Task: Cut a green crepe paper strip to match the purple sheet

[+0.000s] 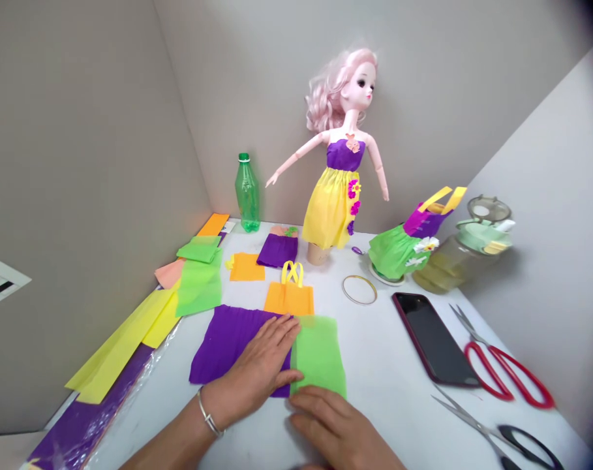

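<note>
My left hand (261, 362) lies flat, fingers stretched out together, on the right part of a purple crepe-like sheet (228, 339). Its fingertips rest where the purple sheet meets a light green sheet (318, 352). At the green sheet's lower edge is my right hand (335, 424), its fingers extended and slightly bent, with nothing visibly held; part of its thumb is cut off by the frame. Just above the purple sheet lies an orange piece (289, 298) with yellow looped straps. I cannot tell whether the purple and green sheets are joined.
A pink-haired doll (333, 202) stands at the back beside a green bottle (248, 196). Folded coloured sheets (198, 281) lie left. To the right are a small dress (396, 248), a jar (443, 267), a bangle (359, 290), a phone (433, 339), red scissors (496, 365) and black scissors (496, 431).
</note>
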A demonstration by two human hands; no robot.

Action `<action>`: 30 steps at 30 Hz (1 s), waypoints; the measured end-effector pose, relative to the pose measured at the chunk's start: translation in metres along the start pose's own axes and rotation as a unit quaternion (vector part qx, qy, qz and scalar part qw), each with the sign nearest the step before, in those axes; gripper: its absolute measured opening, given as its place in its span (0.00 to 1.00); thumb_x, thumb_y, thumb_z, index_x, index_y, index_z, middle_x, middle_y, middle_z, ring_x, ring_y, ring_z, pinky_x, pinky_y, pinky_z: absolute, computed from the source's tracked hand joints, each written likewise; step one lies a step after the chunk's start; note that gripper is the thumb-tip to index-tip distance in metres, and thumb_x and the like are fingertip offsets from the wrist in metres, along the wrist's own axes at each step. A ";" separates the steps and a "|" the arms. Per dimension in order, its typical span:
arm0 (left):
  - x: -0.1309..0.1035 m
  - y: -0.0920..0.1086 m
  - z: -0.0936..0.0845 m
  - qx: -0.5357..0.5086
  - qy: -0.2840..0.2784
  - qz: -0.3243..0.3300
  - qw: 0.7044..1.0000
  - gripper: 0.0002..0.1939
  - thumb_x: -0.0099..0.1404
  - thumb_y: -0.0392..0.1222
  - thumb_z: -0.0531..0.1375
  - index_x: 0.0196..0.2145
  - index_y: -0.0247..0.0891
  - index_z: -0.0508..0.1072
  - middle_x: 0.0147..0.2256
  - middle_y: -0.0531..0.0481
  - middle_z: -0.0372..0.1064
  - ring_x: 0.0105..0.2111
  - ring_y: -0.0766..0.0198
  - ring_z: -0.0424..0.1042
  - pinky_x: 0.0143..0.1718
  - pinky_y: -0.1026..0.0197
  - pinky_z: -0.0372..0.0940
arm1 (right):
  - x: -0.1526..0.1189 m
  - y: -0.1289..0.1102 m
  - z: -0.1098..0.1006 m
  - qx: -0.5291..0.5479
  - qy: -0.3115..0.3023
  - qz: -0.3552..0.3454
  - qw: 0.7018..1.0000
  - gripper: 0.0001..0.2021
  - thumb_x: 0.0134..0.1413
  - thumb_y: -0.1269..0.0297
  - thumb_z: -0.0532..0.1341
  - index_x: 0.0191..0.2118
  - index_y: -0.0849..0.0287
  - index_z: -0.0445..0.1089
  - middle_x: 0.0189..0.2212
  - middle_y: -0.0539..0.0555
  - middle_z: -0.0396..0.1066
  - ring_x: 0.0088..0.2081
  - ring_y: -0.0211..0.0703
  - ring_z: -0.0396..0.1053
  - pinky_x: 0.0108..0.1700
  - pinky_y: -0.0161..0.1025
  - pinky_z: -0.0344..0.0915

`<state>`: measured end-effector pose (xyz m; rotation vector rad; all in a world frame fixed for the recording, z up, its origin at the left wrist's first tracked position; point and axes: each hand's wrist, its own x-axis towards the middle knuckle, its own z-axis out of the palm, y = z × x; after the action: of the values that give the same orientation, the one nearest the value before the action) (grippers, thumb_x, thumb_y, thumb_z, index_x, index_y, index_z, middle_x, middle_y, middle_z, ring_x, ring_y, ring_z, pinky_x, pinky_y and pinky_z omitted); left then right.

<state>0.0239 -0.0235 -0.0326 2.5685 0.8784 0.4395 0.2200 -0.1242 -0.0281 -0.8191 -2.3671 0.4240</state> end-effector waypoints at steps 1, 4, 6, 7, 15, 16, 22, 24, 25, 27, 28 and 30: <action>0.000 0.001 -0.001 0.000 -0.002 -0.002 1.000 0.41 0.65 0.44 0.64 0.68 0.44 0.47 0.67 0.39 0.53 0.67 0.50 0.51 0.66 0.42 0.53 | 0.000 0.001 0.001 0.000 0.005 -0.001 1.000 0.17 0.68 0.54 0.51 0.46 0.62 0.70 0.40 0.59 0.76 0.44 0.42 0.72 0.49 0.35 0.70; 0.000 0.002 -0.002 -0.003 -0.002 -0.009 1.000 0.42 0.64 0.43 0.64 0.68 0.44 0.47 0.67 0.39 0.52 0.67 0.50 0.51 0.66 0.42 0.53 | 0.000 0.004 0.000 -0.006 0.048 -0.014 0.999 0.16 0.71 0.58 0.47 0.43 0.59 0.70 0.33 0.54 0.76 0.39 0.38 0.72 0.45 0.31 0.70; 0.000 0.002 -0.002 -0.002 -0.003 -0.014 1.000 0.42 0.64 0.43 0.65 0.68 0.43 0.48 0.67 0.39 0.53 0.67 0.50 0.51 0.66 0.42 0.53 | 0.000 0.006 -0.005 -0.082 0.063 -0.005 0.995 0.15 0.70 0.59 0.50 0.47 0.61 0.70 0.38 0.58 0.77 0.43 0.43 0.72 0.48 0.35 0.70; 0.000 0.003 -0.002 -0.001 -0.005 -0.016 1.000 0.42 0.64 0.43 0.65 0.68 0.43 0.48 0.66 0.39 0.53 0.67 0.50 0.51 0.66 0.42 0.53 | 0.000 0.007 -0.007 -0.128 0.063 0.005 0.990 0.15 0.69 0.59 0.52 0.50 0.63 0.69 0.41 0.60 0.77 0.46 0.45 0.72 0.49 0.37 0.70; 0.002 0.007 -0.009 -0.007 -0.017 -0.030 0.999 0.40 0.63 0.44 0.65 0.67 0.41 0.51 0.66 0.38 0.54 0.67 0.48 0.49 0.66 0.40 0.52 | -0.006 0.021 0.004 -0.255 0.062 0.036 0.964 0.20 0.70 0.57 0.45 0.45 0.61 0.72 0.40 0.58 0.76 0.40 0.47 0.73 0.45 0.43 0.70; 0.004 0.009 -0.011 -0.008 -0.021 -0.034 0.999 0.40 0.62 0.45 0.66 0.66 0.40 0.53 0.65 0.38 0.55 0.67 0.48 0.49 0.66 0.40 0.52 | -0.008 0.024 0.008 -0.267 0.062 0.030 0.961 0.21 0.71 0.58 0.44 0.45 0.61 0.72 0.40 0.58 0.76 0.41 0.48 0.73 0.45 0.44 0.69; 0.008 0.013 -0.026 -0.038 -0.001 -0.039 0.999 0.34 0.64 0.47 0.64 0.64 0.40 0.58 0.63 0.41 0.60 0.67 0.50 0.52 0.66 0.43 0.54 | -0.002 0.029 0.002 -0.283 0.050 -0.017 0.958 0.18 0.70 0.59 0.46 0.45 0.60 0.71 0.38 0.57 0.76 0.39 0.48 0.71 0.45 0.46 0.67; 0.007 0.011 -0.031 -0.055 0.051 -0.052 0.996 0.28 0.68 0.47 0.60 0.63 0.41 0.60 0.63 0.43 0.60 0.66 0.53 0.52 0.66 0.43 0.55 | 0.005 0.023 -0.013 -0.251 0.046 0.001 0.967 0.14 0.69 0.61 0.49 0.45 0.60 0.70 0.38 0.57 0.75 0.38 0.47 0.71 0.44 0.44 0.68; 0.006 0.009 -0.034 -0.066 0.087 -0.062 0.992 0.24 0.70 0.46 0.58 0.61 0.42 0.61 0.63 0.44 0.61 0.66 0.54 0.53 0.65 0.43 0.55 | 0.008 0.019 -0.021 -0.236 0.049 0.013 0.970 0.12 0.68 0.63 0.50 0.45 0.59 0.69 0.38 0.57 0.74 0.37 0.46 0.71 0.42 0.42 0.68; 0.004 0.005 -0.039 -0.090 0.168 -0.084 0.978 0.18 0.72 0.46 0.54 0.58 0.44 0.65 0.60 0.45 0.64 0.64 0.55 0.57 0.65 0.44 0.56 | 0.011 0.011 -0.036 -0.196 0.028 0.032 0.980 0.08 0.67 0.67 0.52 0.42 0.57 0.68 0.33 0.55 0.72 0.34 0.44 0.69 0.37 0.39 0.66; 0.003 0.003 -0.041 -0.102 0.204 -0.094 0.969 0.16 0.73 0.45 0.54 0.56 0.44 0.67 0.59 0.46 0.66 0.63 0.56 0.59 0.65 0.45 0.56 | 0.011 0.007 -0.041 -0.171 0.005 0.037 0.985 0.07 0.67 0.68 0.53 0.41 0.56 0.68 0.32 0.53 0.71 0.33 0.43 0.69 0.36 0.38 0.65; 0.001 -0.002 -0.044 -0.121 0.259 -0.106 0.952 0.13 0.73 0.44 0.53 0.52 0.44 0.69 0.56 0.46 0.68 0.61 0.57 0.62 0.64 0.46 0.58 | 0.008 0.001 -0.043 -0.125 -0.047 0.035 0.990 0.05 0.67 0.64 0.55 0.39 0.56 0.67 0.30 0.52 0.69 0.32 0.41 0.68 0.34 0.36 0.63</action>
<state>0.0057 -0.0104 0.0052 2.1315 1.1735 1.1099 0.2423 -0.1146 0.0080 -1.0195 -2.5175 0.1988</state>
